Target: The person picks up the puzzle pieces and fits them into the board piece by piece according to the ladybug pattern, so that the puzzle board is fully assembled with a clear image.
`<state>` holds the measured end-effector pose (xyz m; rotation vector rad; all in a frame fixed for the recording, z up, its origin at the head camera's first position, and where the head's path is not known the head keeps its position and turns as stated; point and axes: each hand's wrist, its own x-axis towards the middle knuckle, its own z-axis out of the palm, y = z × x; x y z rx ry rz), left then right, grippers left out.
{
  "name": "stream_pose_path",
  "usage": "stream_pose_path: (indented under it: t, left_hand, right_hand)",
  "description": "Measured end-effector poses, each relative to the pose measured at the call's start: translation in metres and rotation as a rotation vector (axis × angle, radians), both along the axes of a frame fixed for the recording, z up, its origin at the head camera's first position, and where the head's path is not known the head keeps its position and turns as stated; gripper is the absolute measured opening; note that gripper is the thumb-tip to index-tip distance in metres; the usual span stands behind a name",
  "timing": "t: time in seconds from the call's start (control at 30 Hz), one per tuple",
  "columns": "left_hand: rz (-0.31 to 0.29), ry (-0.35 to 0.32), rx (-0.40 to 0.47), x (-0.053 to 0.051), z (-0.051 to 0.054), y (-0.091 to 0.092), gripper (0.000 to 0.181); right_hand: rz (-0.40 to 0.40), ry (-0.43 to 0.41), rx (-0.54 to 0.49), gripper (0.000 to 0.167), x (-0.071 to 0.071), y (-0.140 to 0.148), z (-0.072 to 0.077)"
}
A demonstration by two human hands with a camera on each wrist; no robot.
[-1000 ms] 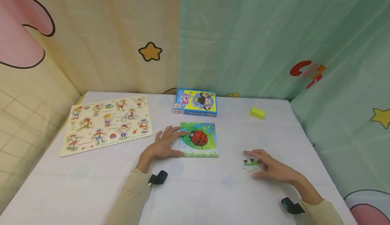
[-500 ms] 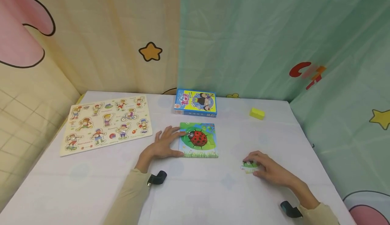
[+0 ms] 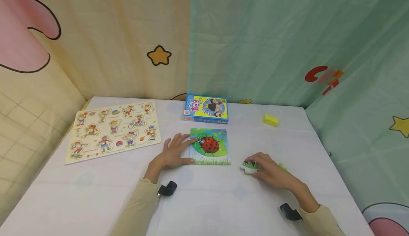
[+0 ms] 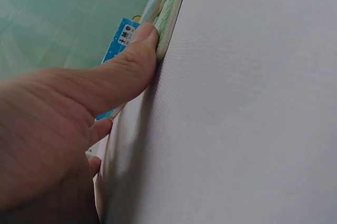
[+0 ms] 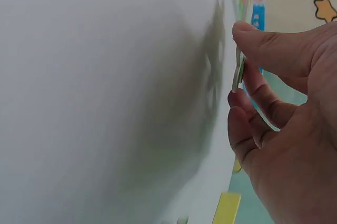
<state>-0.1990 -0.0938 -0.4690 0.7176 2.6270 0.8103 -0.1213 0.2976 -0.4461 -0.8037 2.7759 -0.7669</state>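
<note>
A square ladybug picture puzzle lies near the middle of the white table. My left hand rests at its left side, index fingertip and thumb touching the edge with the fingers spread. In the left wrist view the thumb lies against the puzzle's border. To the right of the puzzle, my right hand pinches a green and white jigsaw piece with dark marks. The right wrist view shows this piece edge-on between thumb and fingers, slightly above the table. Another green piece peeks out behind the right hand, mostly hidden.
Behind the puzzle lies a blue and yellow box. A yellow block sits at the back right. On the left is a wooden peg board with several child figures. Patterned curtains close off the back and sides.
My right hand has closed its fingers on the jigsaw piece and carried it left toward the ladybug puzzle, uncovering a green piece behind it. The left hand stays put.
</note>
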Motion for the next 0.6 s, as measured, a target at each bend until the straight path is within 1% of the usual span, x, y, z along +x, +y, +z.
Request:
stream_pose_path:
  t: [0.13,0.23,0.4,0.5,0.6]
  left_hand:
    - [0.002,0.005,-0.003,0.001,0.002,0.001,0.077]
    - [0.0,0.008,0.005,0.001,0.004,0.0,0.077]
    - [-0.004,0.008,0.016,0.0,0.005,0.0,0.077]
    - [-0.001,0.008,0.018,0.0,0.005,0.001,0.077]
    - [0.009,-0.006,0.009,0.001,0.005,0.001,0.077]
  right_hand:
    - [0.021,0.024,-0.057,0.045,-0.013,-0.022,0.001]
    - [0.045,0.033,-0.081,0.044,-0.023,-0.04,0.002]
    - [0.061,0.011,-0.071,0.038,-0.037,-0.071,0.003]
    - [0.075,-0.013,-0.07,0.036,-0.042,-0.089,0.002]
    - [0.092,-0.027,-0.058,0.032,-0.044,-0.104,0.001]
